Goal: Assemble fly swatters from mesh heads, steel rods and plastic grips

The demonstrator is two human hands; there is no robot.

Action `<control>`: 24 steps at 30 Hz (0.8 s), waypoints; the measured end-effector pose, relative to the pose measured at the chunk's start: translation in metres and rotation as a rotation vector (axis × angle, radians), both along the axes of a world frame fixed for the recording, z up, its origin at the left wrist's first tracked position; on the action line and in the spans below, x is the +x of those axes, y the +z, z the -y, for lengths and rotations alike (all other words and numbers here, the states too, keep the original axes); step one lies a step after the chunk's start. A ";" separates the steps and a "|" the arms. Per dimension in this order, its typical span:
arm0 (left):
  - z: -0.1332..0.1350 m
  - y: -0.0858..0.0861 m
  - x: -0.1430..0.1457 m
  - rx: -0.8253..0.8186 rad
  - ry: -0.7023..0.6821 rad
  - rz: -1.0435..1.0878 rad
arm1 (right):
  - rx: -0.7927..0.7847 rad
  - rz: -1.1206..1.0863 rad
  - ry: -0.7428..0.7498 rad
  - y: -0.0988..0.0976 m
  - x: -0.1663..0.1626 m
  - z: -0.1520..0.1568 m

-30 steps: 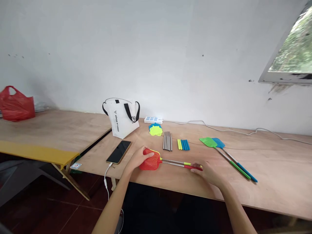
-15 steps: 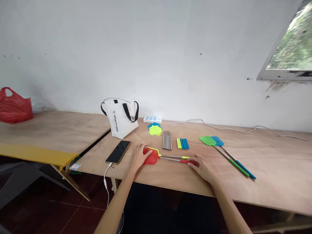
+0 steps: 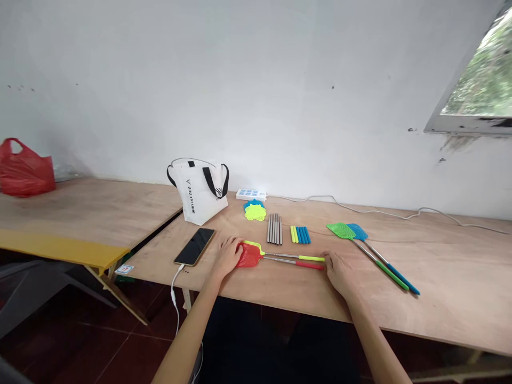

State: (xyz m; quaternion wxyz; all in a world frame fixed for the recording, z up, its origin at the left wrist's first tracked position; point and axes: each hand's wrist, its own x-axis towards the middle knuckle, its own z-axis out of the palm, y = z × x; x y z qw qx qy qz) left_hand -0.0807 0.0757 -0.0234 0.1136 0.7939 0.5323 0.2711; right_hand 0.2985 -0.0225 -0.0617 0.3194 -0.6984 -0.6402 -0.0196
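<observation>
A red fly swatter [image 3: 250, 256] and a yellow fly swatter [image 3: 311, 258] lie side by side on the table, the red head covering most of the yellow one. My left hand [image 3: 229, 258] rests at the left edge of the red head, fingers loosely apart and not gripping. By the handle ends is my right hand [image 3: 338, 271], its fingers loosely spread, the fingertips at the tip of the yellow handle and nothing held. Behind the swatters lie several metal rods [image 3: 274, 229], several yellow and blue handle sleeves [image 3: 300, 234], and loose yellow swatter heads [image 3: 255, 212] over blue ones.
On the right lie a green fly swatter [image 3: 341, 230] and a blue fly swatter [image 3: 394, 269]. A cabled phone [image 3: 194, 246], a white bag [image 3: 202, 200] and a power strip [image 3: 250, 194] stand on the left and back. A red plastic bag [image 3: 26, 170] sits on the neighbouring table.
My right hand has let go of the red handle and shifted right, to the handle ends. My left thumb has drawn back off the red head. The swatters stay about where they were.
</observation>
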 end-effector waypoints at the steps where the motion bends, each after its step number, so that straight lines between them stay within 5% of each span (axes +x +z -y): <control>1: 0.000 0.000 0.000 0.005 -0.003 -0.007 | -0.003 0.038 0.001 -0.001 0.000 0.000; 11: 0.002 0.003 0.001 0.009 -0.004 -0.053 | 0.029 0.256 -0.157 0.000 -0.009 0.002; 24: -0.001 -0.001 0.000 0.027 -0.009 -0.074 | -0.159 0.208 -0.110 0.011 -0.011 0.004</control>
